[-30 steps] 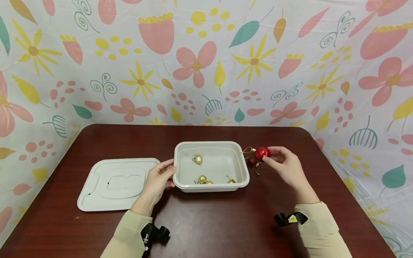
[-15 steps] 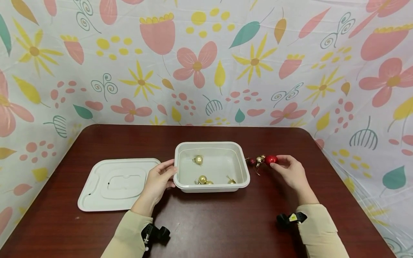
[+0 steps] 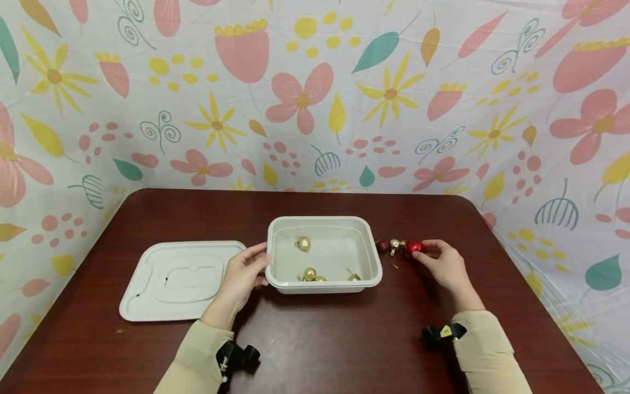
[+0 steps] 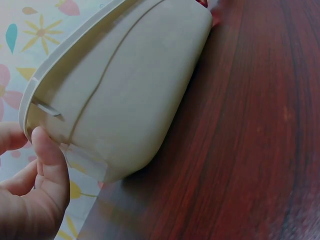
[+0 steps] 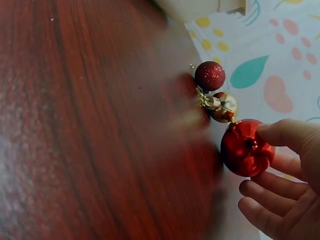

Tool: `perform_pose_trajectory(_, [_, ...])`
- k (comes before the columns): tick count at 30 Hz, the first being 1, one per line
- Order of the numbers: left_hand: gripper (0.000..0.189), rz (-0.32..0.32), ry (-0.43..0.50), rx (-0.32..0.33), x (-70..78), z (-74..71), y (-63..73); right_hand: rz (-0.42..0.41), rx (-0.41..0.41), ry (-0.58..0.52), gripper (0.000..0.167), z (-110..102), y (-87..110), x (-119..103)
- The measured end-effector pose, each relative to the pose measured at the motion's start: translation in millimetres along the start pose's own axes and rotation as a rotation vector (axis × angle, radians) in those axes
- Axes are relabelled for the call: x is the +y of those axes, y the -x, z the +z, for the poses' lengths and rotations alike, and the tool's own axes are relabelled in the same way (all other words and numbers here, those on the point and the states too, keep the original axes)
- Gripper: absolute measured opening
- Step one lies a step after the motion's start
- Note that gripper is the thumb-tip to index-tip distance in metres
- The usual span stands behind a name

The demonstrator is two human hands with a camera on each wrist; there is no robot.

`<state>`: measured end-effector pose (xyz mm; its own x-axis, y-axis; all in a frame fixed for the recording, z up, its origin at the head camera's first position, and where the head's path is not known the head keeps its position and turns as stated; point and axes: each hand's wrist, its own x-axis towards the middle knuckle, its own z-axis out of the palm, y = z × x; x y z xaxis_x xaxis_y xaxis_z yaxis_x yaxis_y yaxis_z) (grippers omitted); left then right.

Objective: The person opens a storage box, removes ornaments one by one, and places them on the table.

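Observation:
At the left end of a pale plastic box (image 3: 325, 288), my left hand (image 3: 238, 282) pinches the rim, thumb on the near side in the left wrist view. Several small gold baubles (image 3: 304, 244) lie inside the box. Right of the box, my right hand (image 3: 445, 268) holds a shiny red bauble (image 3: 414, 249) between thumb and fingers, low at the table. In the right wrist view the thumb (image 5: 287, 135) lies on the red ball. Beside it are a small gold bauble (image 5: 226, 107) and a dark red glittery bauble (image 5: 210, 76), in a row toward the box.
A pale lid (image 3: 182, 282) lies flat on the dark wooden table (image 3: 315, 339), left of the box and partly behind the left hand. A flower-printed cloth (image 3: 300, 142) hangs behind and at both sides of the table.
My right hand has carried the red bauble from beside the box's right rim, down and to the right, to the table by the other two baubles. The left hand stays on the box.

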<state>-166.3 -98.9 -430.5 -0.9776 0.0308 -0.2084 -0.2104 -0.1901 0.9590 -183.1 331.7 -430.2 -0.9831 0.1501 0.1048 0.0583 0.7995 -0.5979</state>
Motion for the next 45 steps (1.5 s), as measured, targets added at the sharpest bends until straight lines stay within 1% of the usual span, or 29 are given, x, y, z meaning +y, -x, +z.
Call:
perform_pose_trajectory(4, [0.042, 0.003, 0.006, -0.003, 0.2, -0.1, -0.1, -0.003, -0.013, 0.001, 0.051, -1, 0.2, -1])
perform_pose_trajectory(8, [0.042, 0.005, 0.012, 0.002, 0.4, 0.0, 0.2, -0.001, -0.029, 0.016, 0.057, -2, 1.4, -5])
perform_pose_trajectory(12, [0.042, 0.007, 0.016, 0.007, 0.4, 0.2, 0.1, -0.008, -0.013, 0.041, 0.06, -5, 3.2, -13])
perform_pose_trajectory(15, [0.041, 0.012, 0.012, 0.008, -0.2, 0.3, -0.4, -0.037, 0.013, 0.043, 0.058, -8, 5.3, -25])
perform_pose_trajectory(19, [0.04, 0.017, 0.003, 0.01, -1.2, 0.1, -1.2, -0.094, 0.031, 0.019, 0.054, -11, 9.5, -45])
perform_pose_trajectory(23, [0.04, 0.015, 0.004, 0.011, -1.4, -0.2, -1.5, -0.143, 0.027, -0.016, 0.051, -10, 11.9, -64])
perform_pose_trajectory(27, [0.04, 0.013, 0.001, 0.011, -0.9, -0.4, -1.4, -0.186, 0.019, -0.024, 0.048, -6, 12.9, -80])
perform_pose_trajectory(32, [0.041, 0.009, -0.005, 0.011, -0.6, -0.4, -1.7, -0.226, -0.04, -0.062, 0.046, 1, 15.1, -99])
perform_pose_trajectory(39, [0.041, 0.01, -0.001, 0.014, -0.7, -0.1, -2.5, -0.342, -0.073, -0.075, 0.039, 15, 19.5, -125])
perform_pose_trajectory(45, [0.042, 0.017, -0.004, 0.016, -1.5, 0.0, -2.6, -0.389, -0.174, -0.089, 0.041, 31, 21.0, -144])
